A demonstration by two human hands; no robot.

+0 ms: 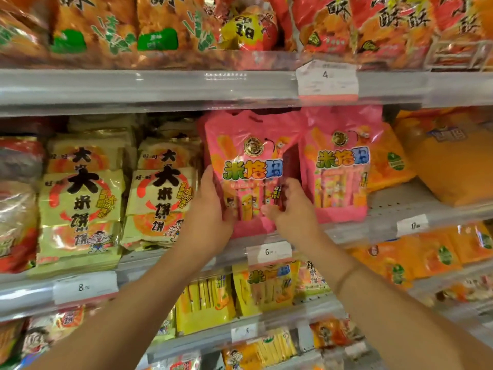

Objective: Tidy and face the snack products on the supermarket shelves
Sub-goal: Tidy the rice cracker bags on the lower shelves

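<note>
Head view: glossy, crinkled pink pouch

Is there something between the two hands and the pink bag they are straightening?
Nothing visible. The left hand grips the left edge of the pink bag, and the right hand pinches its right edge.

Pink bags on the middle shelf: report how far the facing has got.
Done: the right pink bag stands upright, label forward. In hand: the left hand and right hand grip the left pink bag by its sides, still tilted. Left: the cracker packs beside it lie in uneven stacks.
</note>
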